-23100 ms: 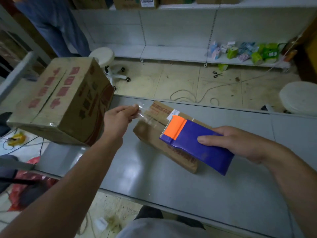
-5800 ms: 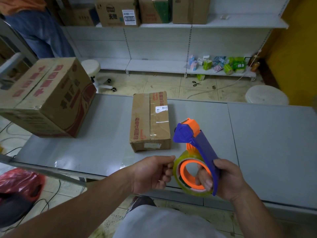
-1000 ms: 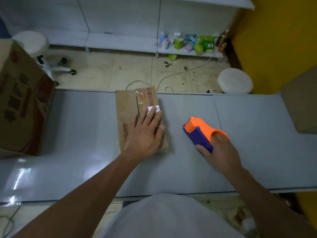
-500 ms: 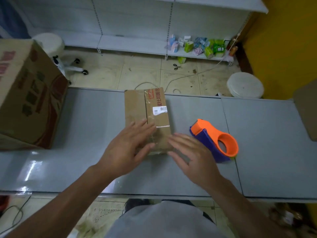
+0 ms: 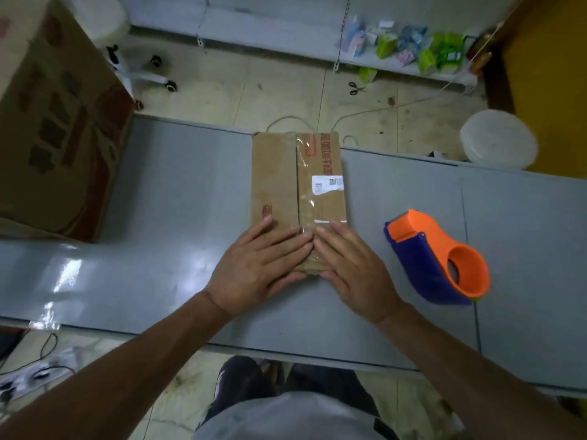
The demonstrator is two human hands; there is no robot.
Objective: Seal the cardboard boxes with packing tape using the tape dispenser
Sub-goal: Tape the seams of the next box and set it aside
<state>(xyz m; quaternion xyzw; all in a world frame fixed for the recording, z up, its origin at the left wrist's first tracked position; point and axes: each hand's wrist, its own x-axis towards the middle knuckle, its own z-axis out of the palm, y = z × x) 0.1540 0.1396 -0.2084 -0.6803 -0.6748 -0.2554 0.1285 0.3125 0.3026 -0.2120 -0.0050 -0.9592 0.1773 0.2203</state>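
Table (image 5: 158, 249): grey; big box (image 5: 57, 122) far left, dispenser (image 5: 435, 258) lying right, untouched.
Small box (image 5: 298, 185): centre, seam taped.
Left hand (image 5: 257, 268): flat, fingers straight, pressing box's near end.
Right hand (image 5: 352, 268): flat likewise, just beside left.

Two cardboard boxes: a small box (image 5: 276, 185) at the centre of the frame and a large box (image 5: 54, 122) at the upper left. One tape dispenser (image 5: 425, 268), right of centre. Two hands: the left hand (image 5: 257, 268) and the right hand (image 5: 352, 268), side by side just below centre. One table (image 5: 178, 192) spanning the frame. Two white stools: the first stool (image 5: 98, 14) at the top left, the second stool (image 5: 498, 138) at the right. One pair of scissors (image 5: 356, 88) on the floor, upper centre. One white label (image 5: 327, 184) on the small box. Small packets (image 5: 409, 46) on one low shelf (image 5: 270, 36), upper right: more than five, exact number not countable.
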